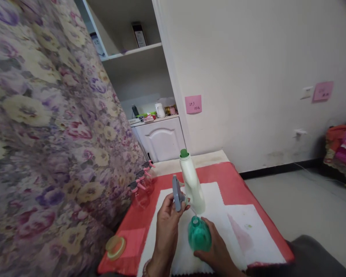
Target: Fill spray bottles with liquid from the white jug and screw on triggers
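My left hand (pixel 168 215) is closed on a grey spray head (pixel 177 193), pinched between thumb and fingers and tilted sideways. A thin pale tube seems to run from it down toward the green bottle (pixel 200 236). Round the right side of that translucent green bottle wraps my right hand (pixel 216 246); its open neck faces up, apart from the spray head. Just behind both hands stands a tall pale-green bottle (pixel 193 184) with a handle and a darker green piece (pixel 183 153) in its mouth.
Several clear spray bottles (pixel 140 198) with pink triggers line the table's left edge by the floral curtain (pixel 60 134). A round yellowish lid (pixel 115 247) lies front left. White cloth (pixel 258 223) covers part of the red tabletop (pixel 233 181). A cabinet (pixel 163 138) stands behind.
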`<state>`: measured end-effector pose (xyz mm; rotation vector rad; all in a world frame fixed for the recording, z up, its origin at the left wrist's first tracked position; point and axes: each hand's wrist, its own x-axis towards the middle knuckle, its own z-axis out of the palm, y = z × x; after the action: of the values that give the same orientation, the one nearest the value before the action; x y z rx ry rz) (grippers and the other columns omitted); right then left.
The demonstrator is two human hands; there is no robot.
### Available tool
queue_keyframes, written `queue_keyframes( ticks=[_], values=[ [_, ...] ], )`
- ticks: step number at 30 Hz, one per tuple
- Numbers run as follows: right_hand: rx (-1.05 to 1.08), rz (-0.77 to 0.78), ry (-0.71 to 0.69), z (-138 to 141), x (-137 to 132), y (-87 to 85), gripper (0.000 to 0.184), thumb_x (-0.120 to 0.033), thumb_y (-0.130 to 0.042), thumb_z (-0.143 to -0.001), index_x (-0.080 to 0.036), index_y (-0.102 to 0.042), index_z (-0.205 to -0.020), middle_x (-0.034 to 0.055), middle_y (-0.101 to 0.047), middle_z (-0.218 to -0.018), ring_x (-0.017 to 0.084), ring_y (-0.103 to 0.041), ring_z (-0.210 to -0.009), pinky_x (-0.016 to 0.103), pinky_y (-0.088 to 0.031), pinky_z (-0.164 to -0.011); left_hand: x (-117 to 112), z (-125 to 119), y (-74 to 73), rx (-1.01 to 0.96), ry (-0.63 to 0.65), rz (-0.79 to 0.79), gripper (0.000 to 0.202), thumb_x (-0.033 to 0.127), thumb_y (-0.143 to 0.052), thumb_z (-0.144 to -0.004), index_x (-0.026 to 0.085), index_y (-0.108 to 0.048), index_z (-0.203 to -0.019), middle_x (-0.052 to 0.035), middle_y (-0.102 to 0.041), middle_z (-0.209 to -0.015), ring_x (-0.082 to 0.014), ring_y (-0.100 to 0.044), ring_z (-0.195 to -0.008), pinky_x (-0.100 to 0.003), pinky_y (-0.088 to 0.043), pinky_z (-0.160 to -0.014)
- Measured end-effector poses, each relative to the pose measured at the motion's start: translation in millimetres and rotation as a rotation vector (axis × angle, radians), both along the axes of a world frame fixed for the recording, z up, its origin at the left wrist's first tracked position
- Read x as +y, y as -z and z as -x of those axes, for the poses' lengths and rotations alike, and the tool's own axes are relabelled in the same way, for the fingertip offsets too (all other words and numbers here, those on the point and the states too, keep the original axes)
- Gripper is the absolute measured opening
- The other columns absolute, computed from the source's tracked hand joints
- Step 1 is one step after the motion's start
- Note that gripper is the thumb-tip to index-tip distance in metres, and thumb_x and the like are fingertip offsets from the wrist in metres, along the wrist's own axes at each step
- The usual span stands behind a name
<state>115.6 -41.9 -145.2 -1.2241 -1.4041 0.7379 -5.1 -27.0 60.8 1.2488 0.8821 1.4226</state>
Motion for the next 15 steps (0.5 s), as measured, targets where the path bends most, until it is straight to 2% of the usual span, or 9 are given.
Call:
queue_keyframes(
  ticks=[6,9,12,15],
  values=[
    [-0.019,-0.012,0.032,0.1,-3.2,-5.3,0.088,-0.019,-0.076,-0.056,-0.024,-0.037,-0.135,0.0090,-0.053,-0.134,0.032,-0.050,-0.127,0.042,-0.041,-0.106,1.6,-2.5,34.7,0.105,0.036,0.072,0.031,0.031,-0.078,-0.068,0.020,-0.064,-0.093,-0.0015,-0.072,-0.089,-0.0167,-0.065,-0.081,-0.026,-0.051,-0.074],
    [-0.028,-0.022,0.031,0.3,-2.8,-5.9,0.088,-0.018,-0.077,-0.057,-0.024,-0.036,-0.135,0.0093,-0.053,-0.134,0.031,-0.050,-0.127,0.042,-0.041,-0.107,2.2,-1.6,50.5,0.155,0.045,0.078,0.028,0.029,-0.078,-0.067,0.019,-0.066,-0.091,-0.0031,-0.072,-0.089,-0.0189,-0.065,-0.085,-0.027,-0.051,-0.076],
    [-0.028,-0.027,0.009,0.4,-0.4,-2.7,0.091,-0.024,-0.081,-0.055,-0.022,-0.036,-0.135,0.0112,-0.053,-0.134,0.032,-0.051,-0.126,0.042,-0.042,-0.106,2.4,0.1,65.1,0.231,0.027,0.055,0.025,0.028,-0.076,-0.068,0.019,-0.068,-0.090,-0.0046,-0.072,-0.092,-0.0226,-0.065,-0.093,-0.030,-0.051,-0.081],
    [-0.028,-0.023,0.014,0.7,1.2,0.1,0.092,-0.027,-0.081,-0.055,-0.021,-0.037,-0.135,0.0117,-0.053,-0.134,0.032,-0.052,-0.125,0.040,-0.044,-0.104,1.5,1.3,75.3,0.251,0.029,0.050,0.025,0.028,-0.074,-0.068,0.019,-0.069,-0.091,-0.0059,-0.073,-0.094,-0.0250,-0.065,-0.096,-0.032,-0.050,-0.083]
  ],
)
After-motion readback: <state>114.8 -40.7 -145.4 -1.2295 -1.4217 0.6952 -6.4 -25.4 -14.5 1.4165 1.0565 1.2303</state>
